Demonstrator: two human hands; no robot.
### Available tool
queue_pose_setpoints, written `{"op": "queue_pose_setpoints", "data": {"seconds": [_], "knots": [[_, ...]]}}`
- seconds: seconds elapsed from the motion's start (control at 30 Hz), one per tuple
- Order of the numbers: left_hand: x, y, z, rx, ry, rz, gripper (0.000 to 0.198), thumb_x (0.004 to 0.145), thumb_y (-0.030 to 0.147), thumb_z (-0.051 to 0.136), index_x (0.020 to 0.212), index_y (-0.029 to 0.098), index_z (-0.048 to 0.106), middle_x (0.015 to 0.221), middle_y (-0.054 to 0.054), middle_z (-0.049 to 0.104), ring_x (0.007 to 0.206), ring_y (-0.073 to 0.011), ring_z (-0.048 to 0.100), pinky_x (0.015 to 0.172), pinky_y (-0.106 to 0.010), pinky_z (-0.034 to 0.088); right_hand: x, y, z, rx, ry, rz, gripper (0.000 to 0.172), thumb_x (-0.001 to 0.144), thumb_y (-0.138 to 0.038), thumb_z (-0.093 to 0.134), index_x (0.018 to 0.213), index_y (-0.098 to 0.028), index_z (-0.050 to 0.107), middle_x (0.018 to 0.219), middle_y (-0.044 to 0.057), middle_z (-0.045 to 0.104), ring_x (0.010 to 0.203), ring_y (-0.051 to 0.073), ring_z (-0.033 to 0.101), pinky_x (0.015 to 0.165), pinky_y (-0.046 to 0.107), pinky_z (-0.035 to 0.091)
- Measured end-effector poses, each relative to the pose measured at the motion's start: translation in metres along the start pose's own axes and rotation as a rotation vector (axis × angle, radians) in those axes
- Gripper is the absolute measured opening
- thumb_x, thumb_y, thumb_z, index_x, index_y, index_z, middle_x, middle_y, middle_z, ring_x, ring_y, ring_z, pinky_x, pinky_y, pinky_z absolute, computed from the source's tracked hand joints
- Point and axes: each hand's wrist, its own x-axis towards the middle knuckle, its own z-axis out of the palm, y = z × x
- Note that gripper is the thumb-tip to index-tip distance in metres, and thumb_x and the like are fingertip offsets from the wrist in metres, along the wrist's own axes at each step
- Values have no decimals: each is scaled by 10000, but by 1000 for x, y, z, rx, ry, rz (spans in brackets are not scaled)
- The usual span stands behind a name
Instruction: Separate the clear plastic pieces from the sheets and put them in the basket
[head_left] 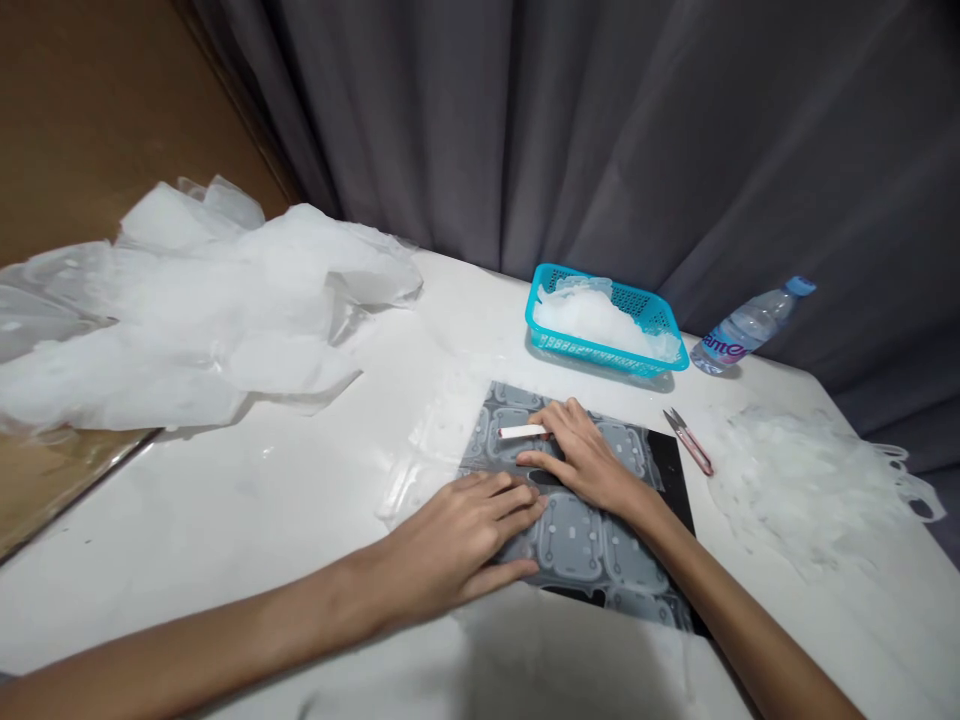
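Observation:
A clear, soft-looking sheet (570, 535) moulded with rows of rounded squares lies over a black board (675, 470). Its left part hangs past the board onto the white table. My left hand (465, 530) rests flat on the sheet's left side, fingers stretched out. Between the fingers of my right hand (581, 455) is a slim white stick-like tool (520, 432), lying almost level above the sheet and pointing left. The tool's exact kind does not show. Part of the sheet is hidden under both hands.
Behind the board stands a blue basket (607, 357) holding translucent white pieces. A water bottle (750, 325) leans beside it. Thread snips (690, 443) and a heap of clear scraps (810, 490) lie right. Many white sheets (225, 300) are piled left, near cardboard (112, 120).

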Motion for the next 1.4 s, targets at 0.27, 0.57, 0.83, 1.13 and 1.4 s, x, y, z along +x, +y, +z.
{"op": "queue_pose_setpoints", "data": {"seconds": [0.27,0.57,0.83,1.13,1.4], "knots": [[-3,-18,-11,-143,-63,58,499,998,457,674,1450,251,634,1401,-76,705,1278,-328,654,1090,-404,492,10,15,-3,-25,-17,-99,224,1055,-473,574,1083,-253,547,1082,41,615,1020,249,523,943,407,478],[-19,-1,-32,-267,-119,24,446,953,391,736,1387,306,678,1267,-40,754,1116,-264,723,953,-310,543,13,18,1,-147,26,-100,163,1095,-392,515,1062,-238,558,1087,60,628,1005,257,530,917,400,471],[-24,-27,-39,-286,139,-245,295,1088,397,528,1304,238,651,1338,-95,675,1215,-251,663,1055,-364,495,15,16,-11,-182,136,-54,73,1080,-297,533,1043,-233,528,1066,76,633,1009,278,532,888,401,453],[-22,-53,-48,-67,111,-786,582,927,778,543,812,208,573,790,-39,652,700,-238,603,661,-337,361,13,2,-1,-175,241,-35,83,1017,-178,498,962,-240,491,956,62,610,911,266,538,807,383,429],[-7,-58,-41,-237,46,-637,383,984,558,553,830,210,602,855,-41,643,785,-232,599,717,-333,370,13,-27,15,15,235,-36,125,924,-107,525,975,-221,527,926,39,612,889,228,594,802,336,439]]}}
